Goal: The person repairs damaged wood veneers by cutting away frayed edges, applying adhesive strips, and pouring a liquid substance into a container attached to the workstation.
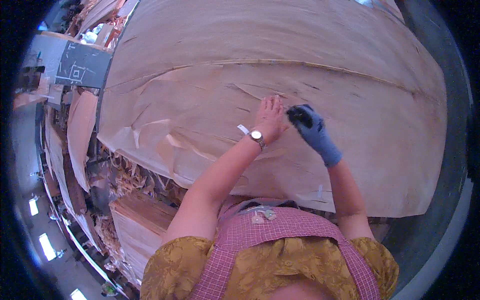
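A large, pale brown sheet of wood veneer (215, 107) spreads in front of me, with small dark splits near its middle. My left hand (270, 120), bare and wearing a wristwatch (256, 135), lies flat on it with fingers stretched out. Just to its right is my right hand (309, 129), in a grey-blue glove with dark fingers. Those fingers are curled over the veneer; what they hold, if anything, is hidden. Loose, torn flaps of veneer (172, 150) curl up at the sheet's near left. A long raised edge (270, 62) crosses the sheet beyond my hands.
Stacked veneer (137, 222) and scraps (130, 180) lie on the left below the sheet. Narrow veneer pieces (81, 132) lean farther left. A grey board with chalk-like marks (84, 65) stands at the far left. Dark floor (430, 240) runs along the right.
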Available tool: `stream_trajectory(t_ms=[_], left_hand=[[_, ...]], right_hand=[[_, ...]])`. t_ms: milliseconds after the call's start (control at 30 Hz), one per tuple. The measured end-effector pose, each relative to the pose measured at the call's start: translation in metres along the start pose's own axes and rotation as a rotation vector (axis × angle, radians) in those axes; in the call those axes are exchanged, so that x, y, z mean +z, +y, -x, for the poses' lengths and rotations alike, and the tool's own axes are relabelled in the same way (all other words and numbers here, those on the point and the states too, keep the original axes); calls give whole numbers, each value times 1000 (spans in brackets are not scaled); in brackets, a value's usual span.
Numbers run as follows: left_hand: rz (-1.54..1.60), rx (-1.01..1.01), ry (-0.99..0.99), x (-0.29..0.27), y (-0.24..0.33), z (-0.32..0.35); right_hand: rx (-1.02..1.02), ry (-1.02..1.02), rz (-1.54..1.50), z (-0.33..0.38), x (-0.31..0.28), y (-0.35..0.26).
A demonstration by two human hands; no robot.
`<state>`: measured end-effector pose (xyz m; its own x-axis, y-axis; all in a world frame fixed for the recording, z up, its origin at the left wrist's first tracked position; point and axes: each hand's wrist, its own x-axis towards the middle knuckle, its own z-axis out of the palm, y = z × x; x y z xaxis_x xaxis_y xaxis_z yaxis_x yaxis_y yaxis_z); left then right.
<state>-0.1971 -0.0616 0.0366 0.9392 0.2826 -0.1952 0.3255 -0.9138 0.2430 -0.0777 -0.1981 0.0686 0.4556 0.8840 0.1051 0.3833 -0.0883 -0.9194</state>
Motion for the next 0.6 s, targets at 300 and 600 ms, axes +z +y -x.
stream_trajectory(t_ms=[300,600], left_hand=[[956,66,107,62,-32,-37],[171,-2,-114,-29,-20,-30]], right_hand=[[-188,-231,3,-70,34,-38],[583,348,-897,66,61,-13]])
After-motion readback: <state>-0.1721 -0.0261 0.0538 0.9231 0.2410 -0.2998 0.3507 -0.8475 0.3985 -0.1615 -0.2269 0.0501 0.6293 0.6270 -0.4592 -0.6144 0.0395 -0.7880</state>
